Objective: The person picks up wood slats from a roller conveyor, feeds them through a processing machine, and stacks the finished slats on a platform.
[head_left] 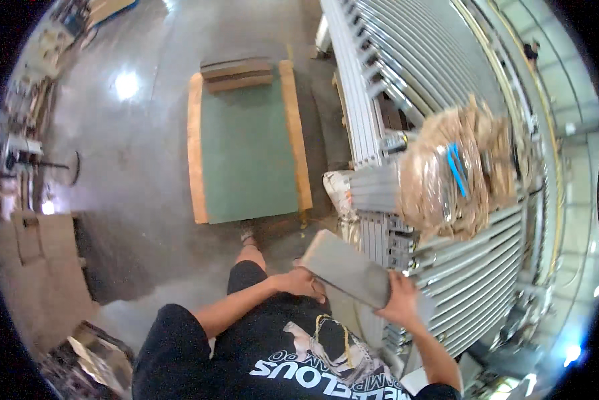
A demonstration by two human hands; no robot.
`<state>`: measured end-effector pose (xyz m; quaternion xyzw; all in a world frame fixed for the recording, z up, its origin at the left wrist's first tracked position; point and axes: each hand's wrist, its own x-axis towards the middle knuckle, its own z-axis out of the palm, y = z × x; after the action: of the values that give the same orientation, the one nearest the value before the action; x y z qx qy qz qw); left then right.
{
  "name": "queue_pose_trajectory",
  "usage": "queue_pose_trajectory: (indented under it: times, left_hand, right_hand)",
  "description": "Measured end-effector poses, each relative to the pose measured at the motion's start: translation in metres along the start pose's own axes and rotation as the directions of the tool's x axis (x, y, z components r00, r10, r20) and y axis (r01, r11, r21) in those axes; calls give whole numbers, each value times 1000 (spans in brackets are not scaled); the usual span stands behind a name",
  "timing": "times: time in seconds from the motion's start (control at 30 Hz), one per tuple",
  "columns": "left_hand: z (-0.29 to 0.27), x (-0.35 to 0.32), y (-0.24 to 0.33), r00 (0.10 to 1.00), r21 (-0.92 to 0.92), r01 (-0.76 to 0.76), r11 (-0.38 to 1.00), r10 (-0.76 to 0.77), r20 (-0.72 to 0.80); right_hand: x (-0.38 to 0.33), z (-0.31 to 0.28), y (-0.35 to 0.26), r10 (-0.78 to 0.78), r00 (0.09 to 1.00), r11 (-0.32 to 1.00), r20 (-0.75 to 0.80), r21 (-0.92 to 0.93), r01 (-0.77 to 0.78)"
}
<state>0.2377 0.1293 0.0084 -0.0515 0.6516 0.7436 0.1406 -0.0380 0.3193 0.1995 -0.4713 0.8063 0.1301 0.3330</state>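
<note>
- Concrete floor (146,180), grey and glossy, two bright light glares on it, one upper left, one far left.
- Stack of long grey metal profiles (406,53), many, too many to count, running from top centre down to lower right, bending with the lens.
- One green board (249,150) flat on the floor left of the profiles, framed by two pale wooden rails (196,153), one along each long side.
- Three short grey slabs (236,72) stacked at the far end of the green board.
- One bundle of crumpled brown paper (456,177) under clear wrap, resting on top of the profiles, one blue strip across it.
- One white sack (339,190) wedged at the profile ends, just beside the green board.
- One cardboard piece (36,247) at left, near cluttered shelving; detail there too blurred to tell.
- One grey bar (346,270), flat and rectangular, held tilted in front of the torso, just beside the profile ends, upper end toward the left.
- Left hand (303,281) at the bar's near left end, fingers curled under its edge, clamped on it.
- Right hand (399,300) at the bar's lower right end, fingers wrapped over the top face, thumb side hidden, gripping it.
- One shoe (247,231) visible below, on the floor near the board's near edge.
</note>
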Motion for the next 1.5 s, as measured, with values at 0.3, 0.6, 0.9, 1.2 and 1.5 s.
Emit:
queue_pose_trajectory:
  times: [0.3,0.6,0.9,1.2,1.5]
  left_hand:
    - [-109,-104,54,880,-395,-246,885,33,-474]
    - [-265,-143,71,610,-616,-576,538,-219,-762]
    - [-518,-129,-40,281,-679,-605,416,-686,-671]
    - [-766,-22,-112,240,-565,-767,305,-680,-693]
    - [-905,27,-313,272,-620,-748,236,-744,-611]
  right_hand:
    - [124,-66,-251,-285,958,910,-19,308,277]
    - [274,-188,-375,-424,885,865,191,374,334]
    - [533,-216,-290,-379,798,865,468,486,125]
    - [839,-230,-314,-339,857,525,388,834,-169]
    - [1050,-147,-357,-187,872,437,453,833,-339]
